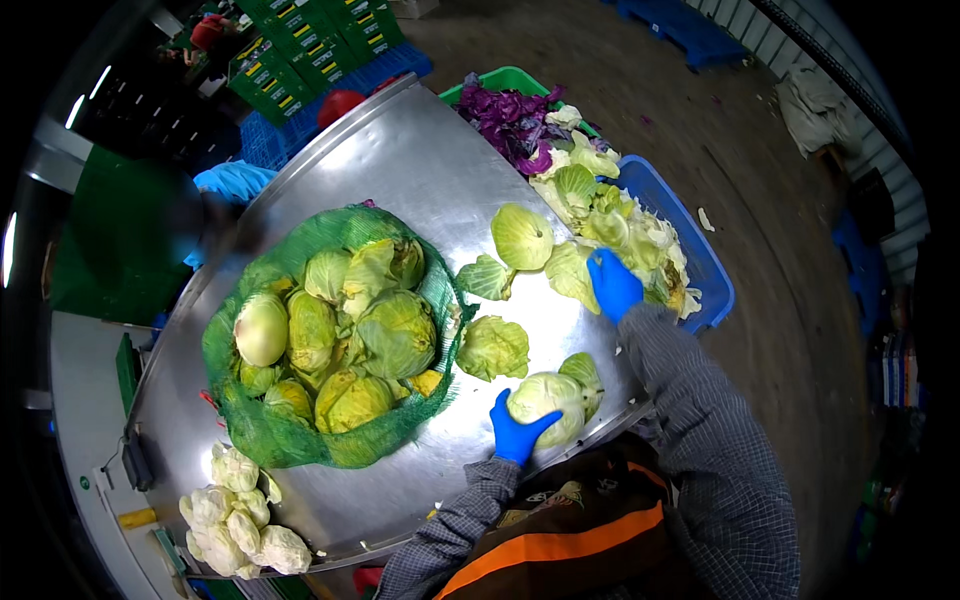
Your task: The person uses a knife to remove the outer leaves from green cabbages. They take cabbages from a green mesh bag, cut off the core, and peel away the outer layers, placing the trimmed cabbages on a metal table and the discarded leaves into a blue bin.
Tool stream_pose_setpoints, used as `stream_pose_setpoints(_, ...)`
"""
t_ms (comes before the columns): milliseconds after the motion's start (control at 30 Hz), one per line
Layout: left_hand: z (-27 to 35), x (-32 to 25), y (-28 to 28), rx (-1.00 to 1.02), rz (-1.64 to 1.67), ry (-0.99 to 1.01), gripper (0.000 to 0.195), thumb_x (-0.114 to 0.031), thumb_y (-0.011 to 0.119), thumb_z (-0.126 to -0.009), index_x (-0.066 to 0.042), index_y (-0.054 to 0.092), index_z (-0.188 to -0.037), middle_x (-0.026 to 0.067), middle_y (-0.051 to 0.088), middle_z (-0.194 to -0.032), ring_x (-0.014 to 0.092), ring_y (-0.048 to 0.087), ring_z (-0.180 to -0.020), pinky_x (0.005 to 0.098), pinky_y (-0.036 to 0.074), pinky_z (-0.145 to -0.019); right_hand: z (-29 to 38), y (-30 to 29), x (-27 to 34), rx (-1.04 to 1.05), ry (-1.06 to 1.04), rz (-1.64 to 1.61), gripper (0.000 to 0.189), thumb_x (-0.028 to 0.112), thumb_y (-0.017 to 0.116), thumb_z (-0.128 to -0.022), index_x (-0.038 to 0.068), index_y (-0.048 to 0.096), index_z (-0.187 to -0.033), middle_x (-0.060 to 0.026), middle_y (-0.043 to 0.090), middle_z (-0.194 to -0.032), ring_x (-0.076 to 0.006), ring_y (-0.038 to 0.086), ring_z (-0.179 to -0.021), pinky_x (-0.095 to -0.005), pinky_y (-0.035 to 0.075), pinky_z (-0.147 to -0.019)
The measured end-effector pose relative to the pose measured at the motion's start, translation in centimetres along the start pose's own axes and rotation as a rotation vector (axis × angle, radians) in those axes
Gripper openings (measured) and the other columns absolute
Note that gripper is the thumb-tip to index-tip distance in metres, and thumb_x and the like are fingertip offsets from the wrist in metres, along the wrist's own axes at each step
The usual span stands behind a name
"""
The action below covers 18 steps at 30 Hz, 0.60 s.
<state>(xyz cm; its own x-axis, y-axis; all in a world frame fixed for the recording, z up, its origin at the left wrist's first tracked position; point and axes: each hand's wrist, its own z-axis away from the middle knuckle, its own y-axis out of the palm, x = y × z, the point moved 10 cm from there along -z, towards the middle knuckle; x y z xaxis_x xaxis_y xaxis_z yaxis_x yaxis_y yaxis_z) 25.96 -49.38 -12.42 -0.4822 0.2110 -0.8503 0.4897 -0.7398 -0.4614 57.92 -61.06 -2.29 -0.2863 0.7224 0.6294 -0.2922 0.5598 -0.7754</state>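
Observation:
My left hand point(520, 432), in a blue glove, rests with thumb and fingers spread against a pale green cabbage point(546, 405) at the near edge of the steel table. A loose leaf lies beside that cabbage. My right hand point(615, 285), also gloved in blue, is at the table's right edge, its fingers curled at a loose cabbage leaf point(570, 274); whether it grips the leaf is hidden. More cut leaves, one a round outer leaf point(523, 236), lie between my hands and an opened green mesh sack point(262, 442) holding several whole cabbages point(396, 334).
A blue crate point(716, 274) of pale leaves and a green crate point(510, 75) with red cabbage leaves adjoin the table's right side. Peeled cabbages point(232, 525) are piled at the lower left corner. A person's blue sleeve point(232, 182) is at the far edge, near stacked green crates point(300, 52).

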Motion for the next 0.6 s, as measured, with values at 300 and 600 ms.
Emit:
stream_pose_setpoints(300, -2.5, -0.7, 0.7, 0.147, 0.377, -0.066, 0.102, -0.03, 0.091, -0.065, 0.003, 0.034, -0.143, 0.0199, 0.053, -0.126, 0.031, 0.053, -0.117, 0.0406, 0.045, -0.101, 16.9, 4.5, 0.8, 0.545, -0.163, 0.181, 0.036, 0.041, 0.046, -0.099, 0.008, 0.061, -0.098, -0.018, 0.067, -0.086, -0.0387, 0.065, -0.077, -0.0473, 0.051, -0.067)
stream_pose_setpoints(600, 0.2, 3.2, 2.4, 0.061, 0.517, -0.271, 0.075, -0.026, 0.091, -0.064, 0.006, 0.055, -0.121, 0.0189, 0.063, -0.117, 0.022, 0.062, -0.104, 0.0356, 0.051, -0.091, 21.4, 4.4, -0.7, 0.481, -0.019, 0.132, 0.026, 0.033, 0.045, -0.099, 0.008, 0.054, -0.098, -0.0197, 0.065, -0.08, -0.0407, 0.064, -0.075, -0.052, 0.049, -0.065)
